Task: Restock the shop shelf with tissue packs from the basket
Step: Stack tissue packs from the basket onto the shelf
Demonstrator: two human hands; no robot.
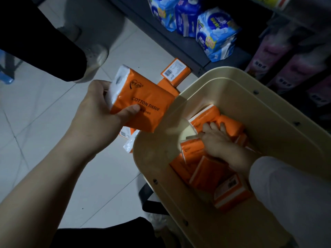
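Note:
My left hand (pixel 100 111) grips an orange pack marked COTTON TISSUE (pixel 143 102) just left of the cream basket (pixel 268 111), thumb on its face. Down inside the basket my right hand (pixel 216 140) lies on a heap of several orange tissue packs (pixel 211 172), its fingers curled over one pack (pixel 231 124) near the far side. The dark shelf (pixel 179 42) runs along the top right, low to the floor.
More orange packs (pixel 175 71) lie on the tiled floor between basket and shelf. Blue-and-white packs (pixel 215 33) stand on the shelf; pink packs (pixel 286 59) fill the right. Another person's dark leg and white shoe (pixel 93 58) stand at the upper left.

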